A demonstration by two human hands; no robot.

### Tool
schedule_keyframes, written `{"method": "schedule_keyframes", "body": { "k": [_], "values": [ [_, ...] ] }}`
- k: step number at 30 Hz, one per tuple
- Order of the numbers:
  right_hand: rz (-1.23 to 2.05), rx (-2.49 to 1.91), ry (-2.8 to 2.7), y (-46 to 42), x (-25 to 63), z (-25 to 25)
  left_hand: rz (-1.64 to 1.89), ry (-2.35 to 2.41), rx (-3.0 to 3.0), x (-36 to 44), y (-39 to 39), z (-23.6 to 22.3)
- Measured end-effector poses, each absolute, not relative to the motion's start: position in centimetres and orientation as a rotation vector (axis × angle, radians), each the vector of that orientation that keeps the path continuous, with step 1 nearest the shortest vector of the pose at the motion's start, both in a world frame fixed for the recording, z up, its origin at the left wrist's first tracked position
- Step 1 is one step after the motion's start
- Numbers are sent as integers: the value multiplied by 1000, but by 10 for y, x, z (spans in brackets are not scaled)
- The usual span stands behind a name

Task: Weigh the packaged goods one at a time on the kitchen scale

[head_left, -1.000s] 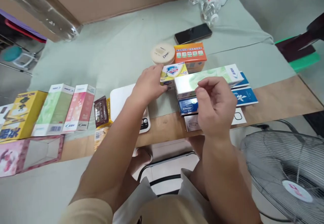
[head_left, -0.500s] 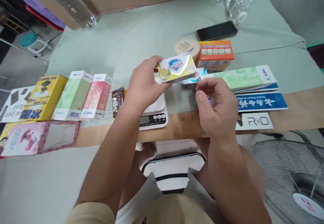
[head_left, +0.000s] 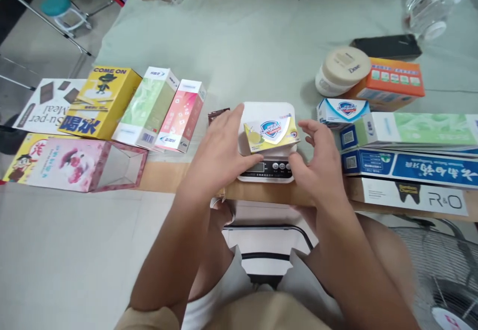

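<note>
A yellow-and-white Safeguard soap box [head_left: 272,133] lies on the white top of a kitchen scale [head_left: 267,109], its printed face up. My left hand [head_left: 220,153] is at the box's left side, fingers stretched out and thumb reaching along its near edge. On the other side is my right hand [head_left: 317,163], its fingers apart and curved close to the box's right end. Whether any fingertip touches the box I cannot tell. The scale's buttons [head_left: 281,166] show between my thumbs. Partly behind my left hand is a brown wrapped packet [head_left: 217,115].
Right: a blue-and-white Safeguard box [head_left: 342,111], a Dove jar [head_left: 345,68], an orange box [head_left: 396,81], toothpaste boxes [head_left: 411,165], a phone [head_left: 386,47]. Left: a yellow box [head_left: 102,101], a green box [head_left: 147,106], a pink box [head_left: 182,116]. A fan [head_left: 421,255] stands lower right.
The yellow soap box has come down from my left hand's grip onto the scale. My right hand has moved from beside the toothpaste boxes to the box's right side. The view has shifted.
</note>
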State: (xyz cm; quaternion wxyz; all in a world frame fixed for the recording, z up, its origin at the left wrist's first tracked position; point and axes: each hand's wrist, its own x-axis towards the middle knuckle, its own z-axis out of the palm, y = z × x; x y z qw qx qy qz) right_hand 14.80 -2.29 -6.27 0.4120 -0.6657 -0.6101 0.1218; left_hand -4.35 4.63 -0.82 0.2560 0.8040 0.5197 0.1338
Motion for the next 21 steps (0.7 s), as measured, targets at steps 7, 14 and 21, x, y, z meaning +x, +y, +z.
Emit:
{"method": "schedule_keyframes", "body": {
  "k": [7,14,21],
  "values": [
    [268,-1506,-1758,-22,131,-37,493,1226,2061,-76,36,12],
    [395,-1248,-1935,-40,48,-17,878,1262,1843,-181,-11,49],
    [348,-1427,-2071,-35,-24,-44,2037,1387,1310,-215,-15,43]
  ]
}}
